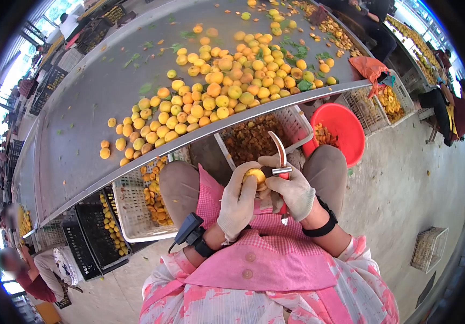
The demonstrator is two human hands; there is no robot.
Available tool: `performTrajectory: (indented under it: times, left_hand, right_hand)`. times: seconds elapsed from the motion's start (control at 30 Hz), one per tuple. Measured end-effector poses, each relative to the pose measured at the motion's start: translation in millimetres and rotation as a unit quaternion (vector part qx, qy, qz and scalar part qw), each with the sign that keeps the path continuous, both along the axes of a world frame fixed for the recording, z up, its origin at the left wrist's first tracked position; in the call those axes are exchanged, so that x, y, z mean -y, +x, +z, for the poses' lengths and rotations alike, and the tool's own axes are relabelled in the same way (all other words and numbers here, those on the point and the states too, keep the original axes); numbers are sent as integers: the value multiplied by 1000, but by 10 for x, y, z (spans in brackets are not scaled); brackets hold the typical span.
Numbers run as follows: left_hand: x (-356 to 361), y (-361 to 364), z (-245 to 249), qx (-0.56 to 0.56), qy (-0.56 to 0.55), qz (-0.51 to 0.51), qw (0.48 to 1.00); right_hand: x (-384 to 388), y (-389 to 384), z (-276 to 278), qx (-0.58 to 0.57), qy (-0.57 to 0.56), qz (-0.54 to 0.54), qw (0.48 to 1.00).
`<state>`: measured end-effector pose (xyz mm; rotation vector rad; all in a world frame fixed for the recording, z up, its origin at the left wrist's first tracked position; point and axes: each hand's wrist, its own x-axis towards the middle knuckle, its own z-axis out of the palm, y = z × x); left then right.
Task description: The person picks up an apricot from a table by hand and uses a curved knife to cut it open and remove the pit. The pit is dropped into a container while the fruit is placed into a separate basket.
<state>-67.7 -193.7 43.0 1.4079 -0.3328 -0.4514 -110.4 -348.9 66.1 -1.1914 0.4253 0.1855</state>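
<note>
My left hand [237,201], in a pale work glove, is closed around a yellow apricot [254,176] held in front of my lap. The apricot looks cut, though the fingers cover part of it. Beside it, my gloved right hand [296,193] grips a curved knife [279,147] with a red handle, its blade pointing up and away from me. The thumb of the right hand is close to the fruit; whether it touches cannot be told. Beyond both hands, a heap of whole apricots [211,102] lies on the metal table [81,146].
Under the table edge stands a crate [292,127] of dark pieces. Right of it is a red basin [346,135] with apricot pieces. A white crate [135,216] of cut fruit and black crates [84,237] stand left. An orange cloth [370,69] hangs at the table corner. Other people sit nearby.
</note>
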Motion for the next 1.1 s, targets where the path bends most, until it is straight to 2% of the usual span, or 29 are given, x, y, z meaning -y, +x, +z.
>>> performTrajectory:
  times: [0.07,0.1,0.17,0.2,0.23,0.3,0.4,0.43,0.5,0.6,0.63,0.7,0.73,0.8,0.83,0.9,0.97,1.0,1.1]
  left_hand:
    - [21,58,19,-29,-13,25,999]
    - [36,96,-9,-31,-29,51,998]
    - [21,192,-22,-26,-46,85,995]
    - [-2,241,-14,-71,-55,109,990]
    - [-32,284,-14,-116,-65,131,982]
    - [-167,393,0,-102,-71,148,981]
    - [-460,552,18,-16,-29,257,966]
    - [-605,623,-51,179,73,295,936]
    - [-941,720,-88,89,82,361,925]
    - [-1503,876,-330,167,242,407,865]
    - [-1566,890,-332,214,298,427,827]
    - [-1617,958,-273,195,308,445,818]
    - [-1581,998,-242,199,308,442,819]
    - [-1451,1096,-178,154,218,428,864]
    - [-1372,1174,-203,157,218,424,865]
    - [-1157,1374,-283,204,207,350,891]
    - [-779,1507,-185,275,252,295,880]
    - [-607,1606,-220,292,275,272,875]
    - [-115,1907,-312,315,339,215,860]
  right_hand:
    - [33,45,-100,5,99,29,995]
    - [39,91,-129,9,97,37,995]
    - [36,200,-162,-15,198,-71,977]
    - [32,233,-164,26,140,-76,987]
    - [35,274,-77,21,164,-118,979]
    - [123,323,-148,18,180,-148,972]
    - [196,279,-246,-12,178,-161,971]
    - [221,253,-287,-25,179,-154,971]
    - [250,196,-352,-49,180,-157,970]
    - [338,100,-435,-75,186,-168,965]
    - [367,82,-437,-73,190,-172,964]
    - [433,48,-433,-60,177,-172,967]
    - [457,48,-385,-66,175,-178,966]
    - [528,21,-336,-51,169,-187,966]
    - [563,10,-308,-40,161,-192,967]
    - [626,-11,-245,-33,157,-206,965]
    - [709,-46,-207,0,112,-201,973]
    - [647,-1,-130,8,112,-271,956]
    - [739,-114,-216,54,131,-267,953]
